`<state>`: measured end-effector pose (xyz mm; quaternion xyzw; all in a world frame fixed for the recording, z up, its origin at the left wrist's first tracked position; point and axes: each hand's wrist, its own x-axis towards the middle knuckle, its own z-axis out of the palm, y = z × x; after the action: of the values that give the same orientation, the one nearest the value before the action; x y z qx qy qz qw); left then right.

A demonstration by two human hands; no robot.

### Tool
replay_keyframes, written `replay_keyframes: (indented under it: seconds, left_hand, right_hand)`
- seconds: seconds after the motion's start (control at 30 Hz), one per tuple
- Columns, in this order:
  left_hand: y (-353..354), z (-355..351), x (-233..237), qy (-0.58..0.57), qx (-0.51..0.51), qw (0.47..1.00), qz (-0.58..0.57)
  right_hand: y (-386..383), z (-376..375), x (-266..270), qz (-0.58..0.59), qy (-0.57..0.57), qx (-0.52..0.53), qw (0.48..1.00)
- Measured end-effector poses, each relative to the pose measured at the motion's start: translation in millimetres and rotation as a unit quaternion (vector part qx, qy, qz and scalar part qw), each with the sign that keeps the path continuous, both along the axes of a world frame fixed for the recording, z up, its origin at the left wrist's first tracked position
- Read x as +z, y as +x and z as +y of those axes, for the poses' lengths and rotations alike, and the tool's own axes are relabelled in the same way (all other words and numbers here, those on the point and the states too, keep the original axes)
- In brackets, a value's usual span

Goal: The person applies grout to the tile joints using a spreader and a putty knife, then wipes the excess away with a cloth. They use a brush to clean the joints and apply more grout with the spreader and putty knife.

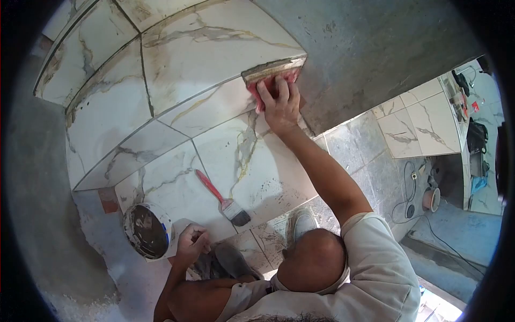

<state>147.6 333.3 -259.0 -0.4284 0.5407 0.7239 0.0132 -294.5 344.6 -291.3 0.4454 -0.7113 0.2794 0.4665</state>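
Gripping a red grout float (271, 72) with the right hand (279, 104), fingers wrapped over its back, flat against the marbled wall tile (214, 48) beside grey plaster (365, 48). Resting the left hand (192, 242) with fingers clenched, just beside the white bucket (167, 228), near a red-handled brush (224, 200) lying on the floor.

No legible text, label, brand, number or sign is present. The bucket (167, 236) wall, and the brush (222, 199) and float (274, 72) to its right, carry no readable marking.
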Motion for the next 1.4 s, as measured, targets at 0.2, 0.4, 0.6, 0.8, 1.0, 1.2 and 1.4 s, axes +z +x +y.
replay_keyframes:
  seconds: [0.2, 0.4, 0.6, 0.8, 1.0, 1.2, 1.4]
  left_hand:
    - [-5.5, -5.9, -18.2, 0.005, -0.005, 1.0, 0.018]
    - [-7.5, -8.9, -12.8, 0.026, 0.005, 1.0, -0.016]
    - [-1.2, -7.8, -20.3, 0.017, 0.006, 1.0, 0.014]
    - [-7.8, -7.5, -8.5, 0.01, -0.007, 1.0, -0.026]
    - [-6.5, -6.5, -12.8, 0.002, -0.001, 1.0, -0.022]
    - [-7.3, -6.0, -9.7, -0.002, 0.006, 1.0, -0.021]
    - [-6.7, -6.7, -11.3, -0.002, -0.004, 1.0, -0.009]
  right_hand:
    - [38.4, 42.3, 29.1, -0.151, 0.043, 0.058, 0.986]
    - [32.6, 21.0, 64.1, -0.127, 0.048, 0.006, 0.991]
    - [31.3, 35.1, 25.3, -0.11, 0.12, 0.007, 0.987]
    - [2.5, 23.3, 34.3, -0.046, -0.026, 0.048, 0.997]
    - [11.0, 43.8, 21.3, -0.108, 0.104, 0.039, 0.988]
    - [52.5, 38.2, 71.6, -0.287, -0.002, 0.061, 0.956]
    - [67.5, 6.3, 81.8, -0.424, -0.05, 0.08, 0.901]
